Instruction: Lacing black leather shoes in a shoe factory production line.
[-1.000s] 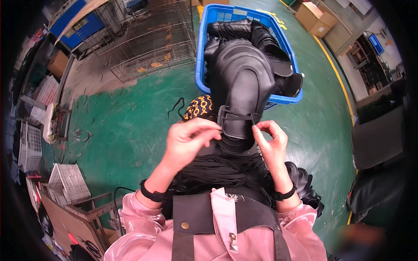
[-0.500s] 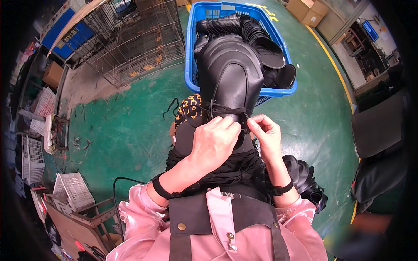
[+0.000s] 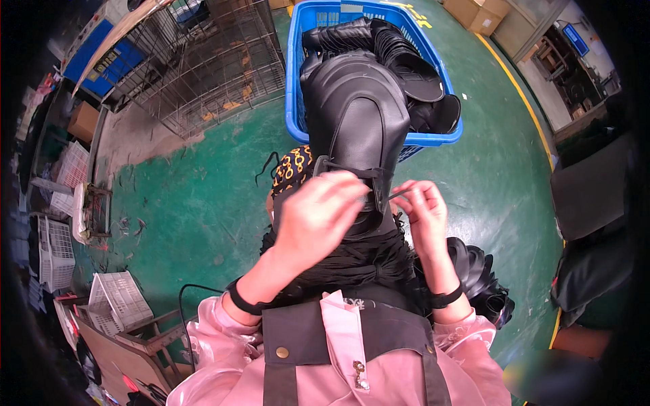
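Observation:
A black leather shoe upper lies on a stack of similar uppers, its toe toward the blue basket and its lacing end toward me. A black shoelace crosses the lacing flaps. My right hand is closed, pinching a dark lace length between thumb and fingers beside the right flap. Over the left flap, my left hand is smeared by motion, its fingertips close to the eyelets; whether it grips anything cannot be seen. A thick bundle of black laces lies across my lap below the upper.
Ahead stands the blue basket, holding stacked black uppers. More black pieces are piled by my right side. A wire cage stands at far left, white crates at left, and dark sheets at right.
My left hand has moved slightly left and toward me, its fingers loosening from their closed grip. My right hand has shifted a little right, drawing the lace away from the flap.

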`<state>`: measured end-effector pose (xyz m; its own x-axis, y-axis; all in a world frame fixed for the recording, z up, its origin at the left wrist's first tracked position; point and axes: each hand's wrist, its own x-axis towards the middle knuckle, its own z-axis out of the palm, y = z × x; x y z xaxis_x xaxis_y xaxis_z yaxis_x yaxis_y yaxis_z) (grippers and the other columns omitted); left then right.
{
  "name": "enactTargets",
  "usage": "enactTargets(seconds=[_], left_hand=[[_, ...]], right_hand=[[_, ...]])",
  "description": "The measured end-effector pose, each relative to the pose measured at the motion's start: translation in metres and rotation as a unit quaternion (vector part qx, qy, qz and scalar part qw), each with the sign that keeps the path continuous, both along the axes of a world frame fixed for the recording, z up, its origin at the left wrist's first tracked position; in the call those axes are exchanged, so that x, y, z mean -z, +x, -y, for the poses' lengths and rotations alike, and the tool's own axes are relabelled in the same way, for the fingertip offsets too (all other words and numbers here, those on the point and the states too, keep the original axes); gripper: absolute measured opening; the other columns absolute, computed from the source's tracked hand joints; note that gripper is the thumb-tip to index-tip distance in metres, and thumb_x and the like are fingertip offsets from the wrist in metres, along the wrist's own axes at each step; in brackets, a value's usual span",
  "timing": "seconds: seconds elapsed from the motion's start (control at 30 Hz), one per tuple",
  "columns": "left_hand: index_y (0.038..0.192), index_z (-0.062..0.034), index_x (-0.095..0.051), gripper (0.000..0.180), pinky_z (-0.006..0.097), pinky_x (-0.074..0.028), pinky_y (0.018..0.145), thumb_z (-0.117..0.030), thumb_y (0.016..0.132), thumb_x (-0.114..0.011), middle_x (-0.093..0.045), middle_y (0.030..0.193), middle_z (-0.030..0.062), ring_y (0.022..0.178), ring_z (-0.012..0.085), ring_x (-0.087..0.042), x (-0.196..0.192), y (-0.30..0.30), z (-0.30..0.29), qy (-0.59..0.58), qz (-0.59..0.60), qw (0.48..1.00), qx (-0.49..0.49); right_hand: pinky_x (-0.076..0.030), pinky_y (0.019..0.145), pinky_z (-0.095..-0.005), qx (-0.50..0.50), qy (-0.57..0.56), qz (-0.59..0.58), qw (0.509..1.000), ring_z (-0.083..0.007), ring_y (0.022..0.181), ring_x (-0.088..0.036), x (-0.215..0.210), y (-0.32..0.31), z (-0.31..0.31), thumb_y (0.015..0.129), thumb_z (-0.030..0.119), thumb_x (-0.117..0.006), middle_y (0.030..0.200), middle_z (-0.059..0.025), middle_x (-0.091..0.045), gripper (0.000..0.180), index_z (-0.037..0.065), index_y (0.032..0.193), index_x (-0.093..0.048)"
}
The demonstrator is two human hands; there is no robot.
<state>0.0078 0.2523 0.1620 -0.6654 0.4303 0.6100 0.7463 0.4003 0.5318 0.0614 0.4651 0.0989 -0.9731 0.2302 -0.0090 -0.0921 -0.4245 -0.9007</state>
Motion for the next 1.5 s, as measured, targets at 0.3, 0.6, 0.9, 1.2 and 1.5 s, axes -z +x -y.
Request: enactTargets(seconds=[0.3,0.6,0.9,1.2,1.5], left_hand=[[0.144,-0.0084,-0.041,0.053,0.022,-0.041,0.053,-0.008,0.094,-0.058,-0.06,0.067,0.0003,0.057,0.0066,-0.054,0.046,-0.027,0.049,0.085,0.47,0.878,-0.03],[0.103,-0.0012,-0.063,0.012,0.021,-0.045,0.054,-0.006,0.095,-0.056,-0.068,0.077,0.006,0.067,0.0124,-0.065,0.072,-0.037,0.065,0.221,0.487,0.843,-0.056],[0.112,-0.0011,-0.063,0.021,0.026,-0.052,0.071,-0.014,0.095,-0.059,-0.068,0.11,0.0102,0.096,0.0162,-0.065,0.063,-0.026,0.074,0.424,0.489,0.762,-0.011],[0.125,0.0007,-0.052,0.027,0.028,-0.057,0.078,-0.009,0.101,-0.047,-0.062,0.115,0.0125,0.101,0.0204,-0.061,0.043,-0.042,0.127,0.717,0.362,0.593,0.052],[0.134,-0.0032,-0.046,0.033,0.023,-0.039,0.054,-0.01,0.102,-0.045,-0.059,0.101,0.0046,0.061,0.0085,-0.038,0.04,-0.039,0.177,0.719,0.298,0.628,-0.006]], right_hand=[[-0.057,0.083,-0.0337,0.052,-0.175,0.014,0.983,-0.0233,0.107,-0.064,0.014,0.0,-0.035,0.098,0.016,-0.056,0.113,-0.0079,-0.064,0.012,0.007,0.106,-0.057],[-0.058,0.08,-0.0286,-0.01,-0.367,-0.102,0.924,-0.0168,0.095,-0.063,-0.018,-0.002,-0.052,0.101,0.017,-0.049,0.103,-0.0029,-0.06,0.016,0.006,0.11,-0.057],[-0.057,0.082,-0.0336,-0.025,-0.071,-0.009,0.997,-0.0196,0.091,-0.065,-0.036,-0.004,-0.025,0.1,0.02,-0.052,0.102,-0.01,-0.062,0.024,0.004,0.118,-0.05],[-0.05,0.076,-0.033,-0.008,0.524,-0.053,0.85,-0.0224,0.085,-0.058,-0.044,0.0,0.028,0.063,0.019,-0.086,0.098,-0.0084,-0.056,0.052,0.003,0.101,-0.054],[-0.05,0.073,-0.0354,0.025,0.572,-0.067,0.817,-0.0257,0.084,-0.059,-0.04,-0.002,0.033,0.065,0.019,-0.084,0.093,-0.01,-0.054,0.044,0.004,0.092,-0.053]])
